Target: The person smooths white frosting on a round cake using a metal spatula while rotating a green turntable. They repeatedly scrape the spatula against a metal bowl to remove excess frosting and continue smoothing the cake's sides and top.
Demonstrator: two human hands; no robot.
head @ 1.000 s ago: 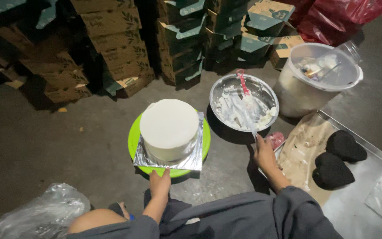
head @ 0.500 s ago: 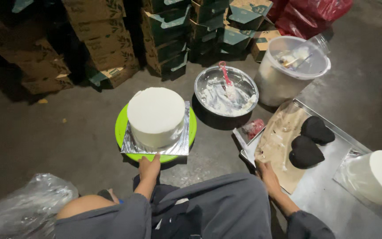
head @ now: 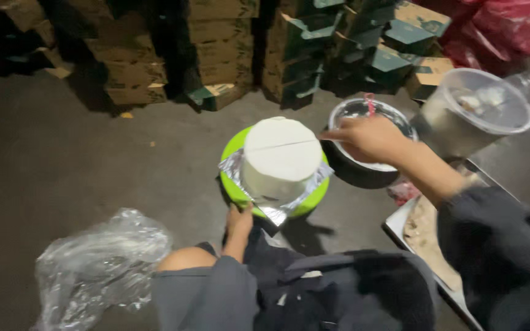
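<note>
While the left hand [head: 238, 222] rests at the near edge of the green turntable [head: 235, 191], its fingers [head: 233, 214] pressed together against the rim and the crinkled foil, the right hand [head: 368, 138] reaches across from the right, level with the top of the white round cake [head: 278, 158]. That cake stands upright on a square of silver foil [head: 275, 213], which lies on the green turntable, and the whole stack sits on the dark floor [head: 93, 165] just in front of the person's knees. The right hand's fingers are curled in and appear to pinch something thin whose tip meets a fine line running across the cake's top face; what the thin thing is cannot be told, as it is blurred. Behind that hand, just beside the turntable, sits a metal bowl [head: 354, 171] smeared with white cream, with a red-handled tool [head: 370, 101] standing in it. Further right is a clear plastic tub [head: 473, 116] holding pale contents. A metal tray [head: 400, 224] with a brown sheet on it lies near the right knee. On the floor at the left, well apart from the cake, lies a crumpled clear plastic bag [head: 96, 266]. Stacks of brown and green cardboard boxes [head: 216, 49] line the back, with red bags [head: 510, 24] in the far right corner.
</note>
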